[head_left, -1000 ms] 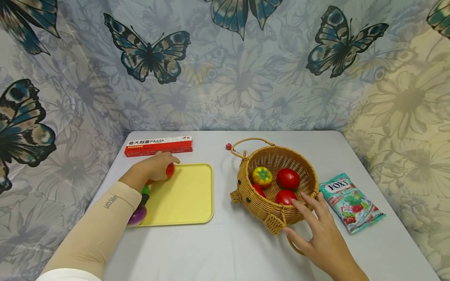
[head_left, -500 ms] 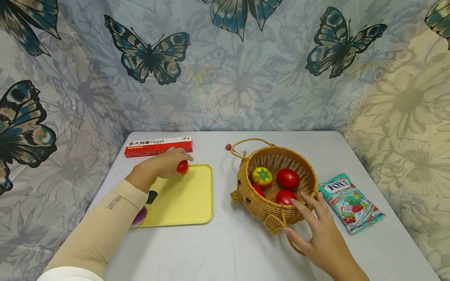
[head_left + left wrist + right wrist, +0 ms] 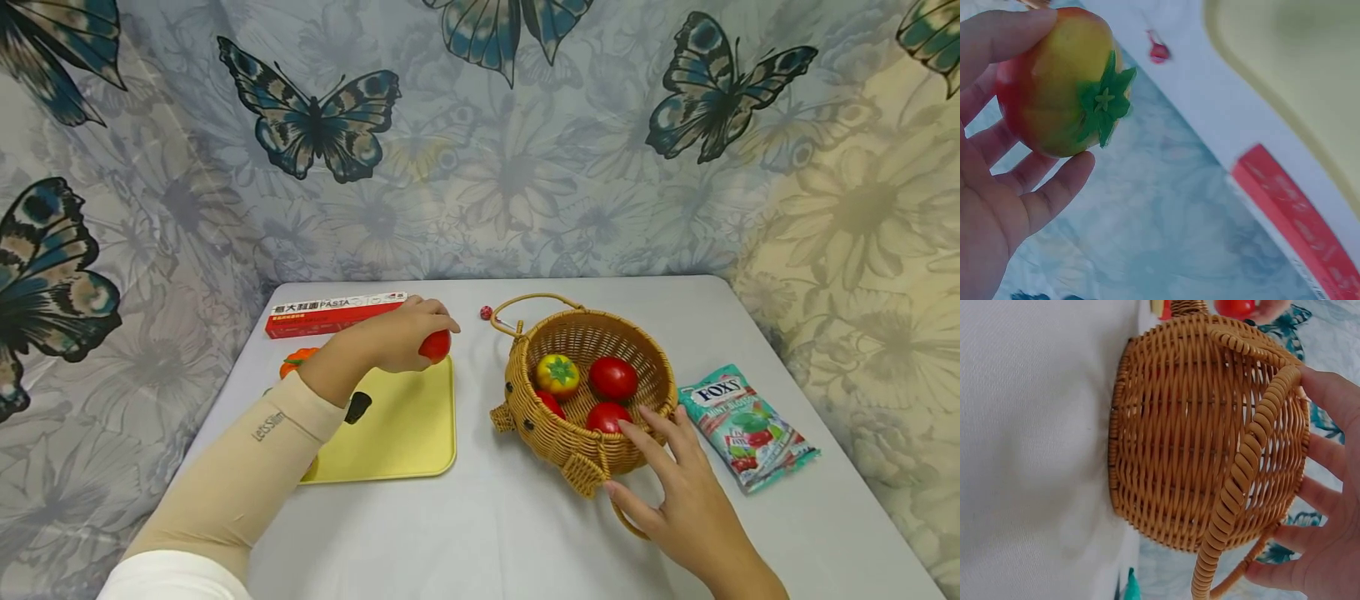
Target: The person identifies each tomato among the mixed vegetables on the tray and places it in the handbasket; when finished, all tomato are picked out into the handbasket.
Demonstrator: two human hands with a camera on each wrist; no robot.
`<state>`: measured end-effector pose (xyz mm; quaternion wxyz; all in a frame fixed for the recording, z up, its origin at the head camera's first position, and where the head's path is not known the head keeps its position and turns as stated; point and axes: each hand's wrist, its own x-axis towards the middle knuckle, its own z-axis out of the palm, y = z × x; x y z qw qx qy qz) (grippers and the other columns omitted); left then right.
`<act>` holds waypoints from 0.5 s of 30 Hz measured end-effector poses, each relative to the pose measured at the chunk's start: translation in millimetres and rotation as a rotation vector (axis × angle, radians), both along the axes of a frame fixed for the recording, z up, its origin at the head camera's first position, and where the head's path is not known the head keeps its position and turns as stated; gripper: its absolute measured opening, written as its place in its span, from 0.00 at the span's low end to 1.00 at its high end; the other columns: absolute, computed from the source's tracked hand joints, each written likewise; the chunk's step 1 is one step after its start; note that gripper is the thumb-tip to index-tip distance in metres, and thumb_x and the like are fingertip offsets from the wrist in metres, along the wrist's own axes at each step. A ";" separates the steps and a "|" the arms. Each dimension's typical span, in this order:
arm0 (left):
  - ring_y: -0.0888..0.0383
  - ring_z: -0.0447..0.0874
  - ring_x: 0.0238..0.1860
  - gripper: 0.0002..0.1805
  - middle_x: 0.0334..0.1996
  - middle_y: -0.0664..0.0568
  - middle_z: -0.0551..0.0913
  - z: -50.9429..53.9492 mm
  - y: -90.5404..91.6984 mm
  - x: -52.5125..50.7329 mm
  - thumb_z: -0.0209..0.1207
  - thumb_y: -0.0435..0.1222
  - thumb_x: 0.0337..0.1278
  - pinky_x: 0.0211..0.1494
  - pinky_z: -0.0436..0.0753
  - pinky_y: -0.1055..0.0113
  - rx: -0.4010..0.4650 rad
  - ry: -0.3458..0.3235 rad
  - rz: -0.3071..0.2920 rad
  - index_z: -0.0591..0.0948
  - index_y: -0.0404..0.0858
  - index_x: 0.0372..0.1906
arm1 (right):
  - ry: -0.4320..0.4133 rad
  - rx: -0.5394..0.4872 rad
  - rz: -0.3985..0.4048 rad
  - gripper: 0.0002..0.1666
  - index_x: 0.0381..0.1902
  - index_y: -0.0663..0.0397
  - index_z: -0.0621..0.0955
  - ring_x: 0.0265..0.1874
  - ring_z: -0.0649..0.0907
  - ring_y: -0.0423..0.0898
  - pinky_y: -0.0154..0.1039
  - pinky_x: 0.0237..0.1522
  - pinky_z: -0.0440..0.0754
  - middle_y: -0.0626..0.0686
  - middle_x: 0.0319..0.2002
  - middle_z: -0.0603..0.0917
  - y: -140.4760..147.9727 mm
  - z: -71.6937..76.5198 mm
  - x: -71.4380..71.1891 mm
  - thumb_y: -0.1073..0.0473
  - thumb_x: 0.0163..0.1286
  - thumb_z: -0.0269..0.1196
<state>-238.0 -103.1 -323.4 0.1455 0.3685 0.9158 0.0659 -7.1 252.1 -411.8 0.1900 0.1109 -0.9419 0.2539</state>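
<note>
My left hand (image 3: 408,333) grips a toy tomato (image 3: 1054,81), red and yellow with a green leafy top, and holds it above the far right corner of the yellow tray (image 3: 405,433). My right hand (image 3: 690,500) rests its spread, fairly straight fingers on the near right rim of a wicker basket (image 3: 1210,437). Its thumb touches the basket's near handle (image 3: 1244,469). Inside the basket lie several rounded toys, including a red one (image 3: 613,379) and a yellow one (image 3: 557,377) with a green top.
A red pasta box (image 3: 330,315) lies behind the tray. An orange toy (image 3: 297,360) with a green stem is at the tray's far left, partly behind the left arm. A small red ball-shaped item (image 3: 486,312) lies behind the basket, and a teal FOX'S bag (image 3: 750,429) right of it.
My left hand has lifted the tomato and carried it rightward over the tray, uncovering the orange toy. The purple toy at the tray's near left is now behind the arm. My right hand stays in place.
</note>
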 end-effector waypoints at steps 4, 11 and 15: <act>0.48 0.65 0.67 0.30 0.68 0.51 0.71 9.5 13.7 6.6 0.67 0.36 0.61 0.59 0.83 0.52 0.024 0.021 -0.042 0.76 0.50 0.69 | -0.010 0.000 -0.006 0.44 0.67 0.51 0.78 0.79 0.51 0.69 0.80 0.62 0.62 0.61 0.73 0.68 -0.3 -0.3 0.1 0.53 0.51 0.81; 0.50 0.63 0.68 0.30 0.70 0.53 0.69 21.5 32.9 17.1 0.67 0.38 0.61 0.59 0.83 0.54 0.025 0.028 -0.083 0.76 0.52 0.69 | -0.016 -0.001 -0.008 0.44 0.67 0.51 0.78 0.80 0.50 0.69 0.80 0.63 0.61 0.61 0.73 0.68 -0.3 -0.7 0.0 0.52 0.51 0.81; 0.50 0.62 0.69 0.30 0.70 0.53 0.69 26.5 42.1 22.2 0.67 0.38 0.62 0.59 0.83 0.55 0.018 0.030 -0.106 0.76 0.52 0.70 | -0.017 0.000 -0.009 0.44 0.67 0.51 0.78 0.79 0.50 0.69 0.80 0.63 0.61 0.61 0.73 0.68 -0.4 -0.3 0.0 0.52 0.51 0.81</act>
